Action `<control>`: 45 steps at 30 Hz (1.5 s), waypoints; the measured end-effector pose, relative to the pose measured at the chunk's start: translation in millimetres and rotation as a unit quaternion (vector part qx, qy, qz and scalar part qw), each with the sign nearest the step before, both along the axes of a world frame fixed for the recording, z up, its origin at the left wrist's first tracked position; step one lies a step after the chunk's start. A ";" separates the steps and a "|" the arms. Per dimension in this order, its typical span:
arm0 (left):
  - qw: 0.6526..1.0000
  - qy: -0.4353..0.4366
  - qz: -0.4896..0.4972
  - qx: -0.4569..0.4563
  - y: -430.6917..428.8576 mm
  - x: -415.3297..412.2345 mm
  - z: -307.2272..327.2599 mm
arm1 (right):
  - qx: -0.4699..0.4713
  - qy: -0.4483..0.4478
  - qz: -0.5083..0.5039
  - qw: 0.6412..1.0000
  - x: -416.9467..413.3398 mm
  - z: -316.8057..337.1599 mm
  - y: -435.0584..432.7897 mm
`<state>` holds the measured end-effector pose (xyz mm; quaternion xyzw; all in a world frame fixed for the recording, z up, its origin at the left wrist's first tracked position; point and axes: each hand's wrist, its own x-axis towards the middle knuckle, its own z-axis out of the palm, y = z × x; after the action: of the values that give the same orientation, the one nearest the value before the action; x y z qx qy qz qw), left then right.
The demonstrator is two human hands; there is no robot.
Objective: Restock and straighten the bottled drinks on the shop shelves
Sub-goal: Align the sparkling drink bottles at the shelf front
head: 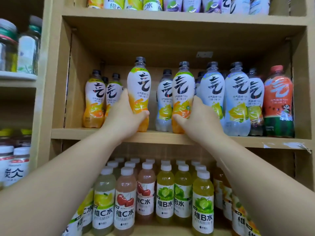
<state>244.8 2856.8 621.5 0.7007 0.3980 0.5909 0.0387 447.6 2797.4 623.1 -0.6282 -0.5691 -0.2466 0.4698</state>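
On the middle wooden shelf point(153, 136) my left hand point(124, 114) grips an orange-flavoured sparkling water bottle point(139, 86), upright at the shelf's front edge. My right hand point(197, 116) grips a second orange bottle point(183, 92), also upright near the front. Two more orange bottles point(94, 99) stand further back on the left. A lemon bottle point(164, 99) stands between the two held ones. To the right are several lemon bottles point(237, 97) and a red watermelon bottle point(278, 103).
The shelf below holds rows of white-capped vitamin water bottles point(166, 193), lemon, cherry and lime. The top shelf carries more bottles point(170, 4). A neighbouring rack at the left holds jars point(29, 51) and other bottles point(15, 166). Open space lies behind the held bottles.
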 end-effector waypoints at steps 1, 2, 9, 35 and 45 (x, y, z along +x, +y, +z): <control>1.000 0.003 0.020 0.004 1.6 -10.4 -1.1 | 0.006 -0.005 -0.002 1.000 -2.3 -0.4 -1.6; 0.999 0.008 0.040 0.003 3.2 -21.3 -1.9 | 0.012 -0.013 -0.006 1.000 -6.2 -1.0 -3.7; 0.992 0.036 0.125 -0.003 7.1 -80.1 -1.4 | 0.008 -0.034 0.058 0.998 -58.1 -0.1 -7.1; 0.948 0.243 0.195 0.062 20.9 -139.6 -6.5 | -0.130 0.096 0.175 0.971 -164.8 20.9 85.7; 0.956 0.211 0.198 0.051 20.3 -144.2 -9.5 | -0.136 0.106 0.175 0.969 -177.5 22.3 93.8</control>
<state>100.6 2877.1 611.9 0.7174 0.4973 0.4450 -0.2001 270.1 2891.2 645.4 -0.5997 -0.6452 -0.0124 0.4732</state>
